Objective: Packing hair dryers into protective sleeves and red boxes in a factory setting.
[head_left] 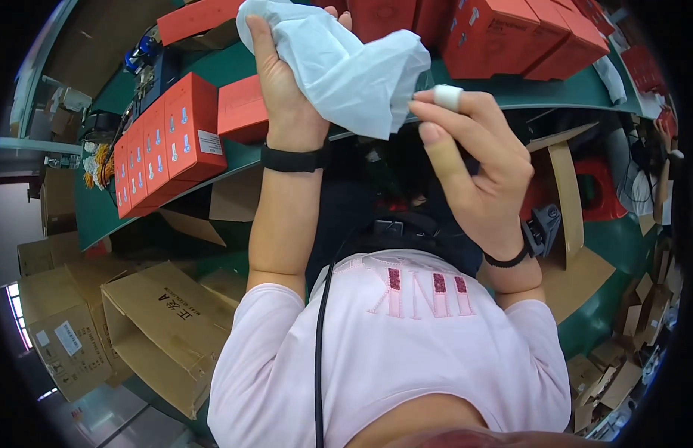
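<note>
My left hand (283, 86) is raised over the near edge of the table, its thumb and fingers wrapped round a crumpled white plastic bag (354, 71). What the bag contains, if anything, is hidden. The bag's loose end hangs toward the right, near my right hand (477, 153). A white band (447, 97) sits round one finger of that hand. Its fingers are bent, with the tips drawn close beside the bag's edge, where a bit of clear film shows. What they pinch is too small to make out.
Red boxes (167, 145) with printed pictures stand on the green table (88, 201) at left; more red boxes (503, 37) are at the far right. Open cardboard cartons (163, 313) lie on the floor at left, and another carton (570, 201) is at right, near a red stool (596, 187).
</note>
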Available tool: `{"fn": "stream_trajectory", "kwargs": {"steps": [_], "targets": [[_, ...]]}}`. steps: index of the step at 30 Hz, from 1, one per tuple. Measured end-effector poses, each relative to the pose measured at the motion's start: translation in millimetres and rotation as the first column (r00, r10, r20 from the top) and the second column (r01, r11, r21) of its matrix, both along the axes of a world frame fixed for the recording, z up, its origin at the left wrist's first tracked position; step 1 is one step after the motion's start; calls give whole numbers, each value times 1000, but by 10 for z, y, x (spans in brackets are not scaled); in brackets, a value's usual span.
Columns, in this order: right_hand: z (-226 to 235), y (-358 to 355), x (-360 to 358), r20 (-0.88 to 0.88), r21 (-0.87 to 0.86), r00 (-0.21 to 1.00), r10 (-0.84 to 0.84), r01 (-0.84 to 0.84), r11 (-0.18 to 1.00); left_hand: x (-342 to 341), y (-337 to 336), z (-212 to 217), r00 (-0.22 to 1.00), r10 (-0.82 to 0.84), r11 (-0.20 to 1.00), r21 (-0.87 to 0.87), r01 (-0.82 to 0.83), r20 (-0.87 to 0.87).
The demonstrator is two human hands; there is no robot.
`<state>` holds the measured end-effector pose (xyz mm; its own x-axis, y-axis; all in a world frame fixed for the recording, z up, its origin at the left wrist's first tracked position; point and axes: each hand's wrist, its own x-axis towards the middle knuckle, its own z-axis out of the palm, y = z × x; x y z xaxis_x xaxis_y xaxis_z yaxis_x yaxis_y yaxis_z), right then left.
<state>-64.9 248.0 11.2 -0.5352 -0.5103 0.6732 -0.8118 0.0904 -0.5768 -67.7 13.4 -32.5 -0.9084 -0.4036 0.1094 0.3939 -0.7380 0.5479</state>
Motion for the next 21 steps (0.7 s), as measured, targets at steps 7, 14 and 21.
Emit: {"fn": "stream_trajectory", "kwargs": {"steps": [7, 14, 21], "targets": [[-260, -200, -137, 580, -16, 802, 146, -169, 986, 49, 515, 14, 996, 78, 997, 7, -78, 32], [-407, 7, -139, 909, -214, 293, 297, -283, 935, 2, -42, 102, 997, 69, 994, -77, -72, -43], [-321, -28, -66, 895, -208, 334, 295, -272, 940, 17, -301, -80, 984, -168, 954, 261, 145, 66]]}}
